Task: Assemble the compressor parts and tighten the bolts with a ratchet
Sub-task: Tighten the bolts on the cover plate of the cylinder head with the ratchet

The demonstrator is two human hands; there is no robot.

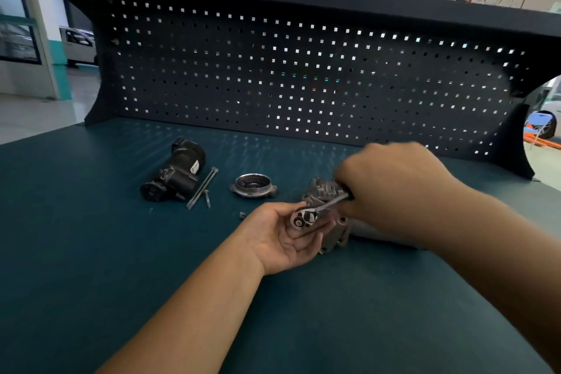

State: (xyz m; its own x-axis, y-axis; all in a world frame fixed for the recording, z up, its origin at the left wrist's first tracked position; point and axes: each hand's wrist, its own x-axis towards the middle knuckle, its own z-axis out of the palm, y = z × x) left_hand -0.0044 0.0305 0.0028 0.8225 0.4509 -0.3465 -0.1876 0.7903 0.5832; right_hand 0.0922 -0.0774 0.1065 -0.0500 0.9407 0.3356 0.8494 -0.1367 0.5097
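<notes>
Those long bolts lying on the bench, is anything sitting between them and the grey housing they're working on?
Yes. A round metal cover lies on the mat between the long bolts and the grey housing, with a small loose fastener nearer the left hand. Both lie low.

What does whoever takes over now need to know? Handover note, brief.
Left hand cups the head of the chrome ratchet; right hand grips its handle.
Ratchet head is at the grey cast-metal compressor housing on the green bench.
Loose to its left: black cylindrical compressor part, round flanged metal cover, two long bolts, one short bolt.
Done: ratchet applied; bolt tightness cannot be told.
Left: fit loose parts, tighten remaining bolts.
</notes>
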